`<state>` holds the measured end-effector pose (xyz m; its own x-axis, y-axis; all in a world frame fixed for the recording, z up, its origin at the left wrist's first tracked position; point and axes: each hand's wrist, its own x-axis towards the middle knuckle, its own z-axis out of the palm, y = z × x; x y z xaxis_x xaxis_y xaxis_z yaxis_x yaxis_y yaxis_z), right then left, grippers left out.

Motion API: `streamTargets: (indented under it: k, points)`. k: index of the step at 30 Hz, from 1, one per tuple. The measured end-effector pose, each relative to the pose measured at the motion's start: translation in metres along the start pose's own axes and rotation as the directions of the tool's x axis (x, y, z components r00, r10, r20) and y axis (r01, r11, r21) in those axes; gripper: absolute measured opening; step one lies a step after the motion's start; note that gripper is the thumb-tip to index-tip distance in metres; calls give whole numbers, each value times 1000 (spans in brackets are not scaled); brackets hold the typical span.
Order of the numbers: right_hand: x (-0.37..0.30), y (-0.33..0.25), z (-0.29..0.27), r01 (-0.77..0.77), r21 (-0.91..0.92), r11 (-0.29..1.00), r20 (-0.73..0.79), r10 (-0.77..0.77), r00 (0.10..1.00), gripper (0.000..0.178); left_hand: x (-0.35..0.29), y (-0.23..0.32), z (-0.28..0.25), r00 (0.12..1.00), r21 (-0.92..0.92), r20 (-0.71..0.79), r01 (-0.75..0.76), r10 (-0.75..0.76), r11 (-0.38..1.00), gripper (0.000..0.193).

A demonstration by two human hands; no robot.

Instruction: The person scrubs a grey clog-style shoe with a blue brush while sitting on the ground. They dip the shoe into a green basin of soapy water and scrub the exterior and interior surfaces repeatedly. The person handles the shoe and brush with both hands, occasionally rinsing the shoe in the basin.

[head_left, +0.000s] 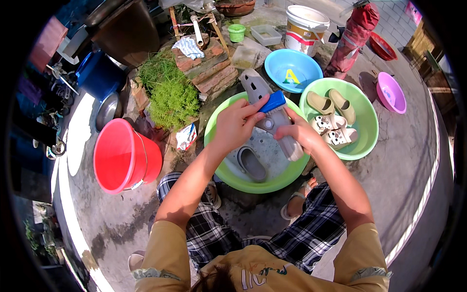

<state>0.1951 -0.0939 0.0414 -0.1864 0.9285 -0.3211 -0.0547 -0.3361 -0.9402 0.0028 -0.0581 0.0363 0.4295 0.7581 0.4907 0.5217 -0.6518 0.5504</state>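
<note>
My left hand (237, 125) grips a blue scrub brush (274, 101), its bristles against a grey clog (292, 148). The clog's heel and toe ends stick out past my fingers. My right hand (302, 132) is closed round the clog's side, thumb on top. Both hands are above a light green basin (233, 182) of sudsy water. A second grey clog (252, 164) lies in that basin, its opening facing up. To the right, another green basin (367, 138) holds a tan pair of clogs (342, 105) and a cream pair with dark patterns (335, 130).
A red bucket (114, 158) stands left of the basin. Beyond are a blue basin (275, 63), a white bucket (305, 29) and a wrapped red post (352, 39). A pink basin (390, 92) sits far right. Green plants (172, 97) grow beside stacked bricks (209, 63).
</note>
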Motion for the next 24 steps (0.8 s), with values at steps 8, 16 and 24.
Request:
streamTargets:
  k: [8,16,24]
  points:
    - [-11,0,-4,-215,243,946,209,165,964,65,-8,-2,2,999,-43,-42,5,-7,999,37]
    - [-22,-6,0,-172,-57,983,35,174,984,72,-22,20,1,999,38,38,-25,24,999,38]
    - [-10,6,-5,58,-386,921,-59,-88,994,90,-24,15,14,996,70,-35,82,-80,994,34]
